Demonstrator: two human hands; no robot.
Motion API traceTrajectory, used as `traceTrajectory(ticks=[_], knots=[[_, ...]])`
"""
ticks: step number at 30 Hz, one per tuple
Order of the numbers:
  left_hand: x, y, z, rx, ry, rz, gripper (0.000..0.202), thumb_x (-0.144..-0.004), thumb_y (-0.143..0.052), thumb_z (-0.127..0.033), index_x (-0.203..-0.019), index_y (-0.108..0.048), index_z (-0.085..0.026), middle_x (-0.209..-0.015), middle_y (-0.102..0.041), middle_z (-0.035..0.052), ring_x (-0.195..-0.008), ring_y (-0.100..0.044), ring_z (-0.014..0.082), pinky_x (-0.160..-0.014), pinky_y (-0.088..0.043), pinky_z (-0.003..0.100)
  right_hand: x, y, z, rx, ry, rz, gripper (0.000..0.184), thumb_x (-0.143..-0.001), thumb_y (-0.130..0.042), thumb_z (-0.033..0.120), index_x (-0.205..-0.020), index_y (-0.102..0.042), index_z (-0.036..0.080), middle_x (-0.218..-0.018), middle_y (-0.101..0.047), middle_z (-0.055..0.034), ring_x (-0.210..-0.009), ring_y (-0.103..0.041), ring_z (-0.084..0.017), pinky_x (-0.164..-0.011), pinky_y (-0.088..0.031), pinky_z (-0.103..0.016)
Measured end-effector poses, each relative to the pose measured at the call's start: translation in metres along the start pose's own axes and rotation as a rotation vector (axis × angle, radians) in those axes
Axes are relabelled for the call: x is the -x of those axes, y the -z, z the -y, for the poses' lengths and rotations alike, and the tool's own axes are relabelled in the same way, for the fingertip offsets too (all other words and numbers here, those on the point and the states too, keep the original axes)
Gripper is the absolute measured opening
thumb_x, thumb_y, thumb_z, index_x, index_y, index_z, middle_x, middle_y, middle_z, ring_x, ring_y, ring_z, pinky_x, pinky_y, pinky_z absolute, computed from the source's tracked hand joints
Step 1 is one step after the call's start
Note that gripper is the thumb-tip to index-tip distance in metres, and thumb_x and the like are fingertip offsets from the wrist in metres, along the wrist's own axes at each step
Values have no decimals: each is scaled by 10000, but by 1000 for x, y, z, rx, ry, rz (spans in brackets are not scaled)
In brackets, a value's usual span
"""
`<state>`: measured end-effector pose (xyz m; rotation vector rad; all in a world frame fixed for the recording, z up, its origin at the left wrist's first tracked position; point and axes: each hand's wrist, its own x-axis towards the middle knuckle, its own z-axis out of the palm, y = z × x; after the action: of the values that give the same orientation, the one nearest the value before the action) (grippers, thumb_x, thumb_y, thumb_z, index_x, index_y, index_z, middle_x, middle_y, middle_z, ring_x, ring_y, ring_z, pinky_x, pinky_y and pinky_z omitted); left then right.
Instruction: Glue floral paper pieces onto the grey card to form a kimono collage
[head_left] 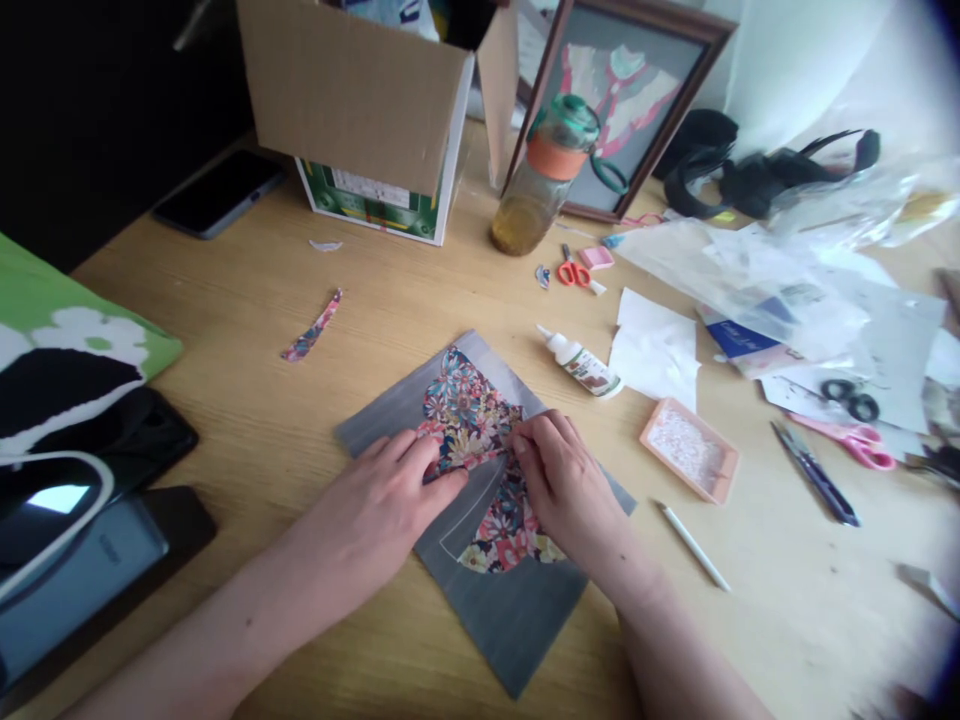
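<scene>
Floral fabric pieces [480, 425] form a butterfly-like shape on a grey square sheet [517, 625], which lies tilted on the table and carries white drawn outlines. My left hand [401, 485] is closed at the left part of the fabric, with index finger above its lower edge and thumb along that edge. At the middle of the shape, my right hand [566, 475] pinches the fabric; its fingertips are partly hidden. Below that hand spreads the lower floral piece [502, 535]. A glue bottle [581, 365] lies just beyond the sheet.
Right of the sheet are a tray of small beads [690, 450], a white pencil [694, 545], a cutter [817, 475] and pink scissors [847, 440]. A floral strip [313, 325] lies left. Behind stand a cardboard box [360, 90], a drink bottle [540, 180] and a picture frame [637, 100].
</scene>
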<state>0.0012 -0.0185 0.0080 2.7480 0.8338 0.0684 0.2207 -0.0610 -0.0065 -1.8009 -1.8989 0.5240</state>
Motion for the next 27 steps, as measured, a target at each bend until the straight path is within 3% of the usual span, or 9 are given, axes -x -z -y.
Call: traceTrajectory(ticks=[8,14,27], knots=[[-4,-4,-2,-96,-19,-14,525,-918,-596,-138,-1417,-495,-267,-1032,-533,91,-929,-522,246,-812,-529,417,-2,4,-3,-105,-45,4,129,-995,-431,204,-889,-505,207,-902,-546,-58,-864,-528,-220,-796,-450,-377],[-6,-5,-7,-103,22,7,443,-957,-582,-276,-1396,-530,-251,-1013,-542,105,-940,-531,257,-809,-512,422,-2,-1,1,-84,-71,-34,69,-940,-558,235,-884,-527,208,-886,-536,-48,-846,-526,-219,-771,-458,-367],[-7,-6,-12,-90,63,4,436,-955,-585,-297,-1386,-540,-254,-987,-547,106,-946,-536,274,-794,-495,426,-3,-8,3,-37,-99,-87,104,-878,-600,169,-846,-508,205,-862,-526,-40,-836,-506,-229,-760,-441,-370]])
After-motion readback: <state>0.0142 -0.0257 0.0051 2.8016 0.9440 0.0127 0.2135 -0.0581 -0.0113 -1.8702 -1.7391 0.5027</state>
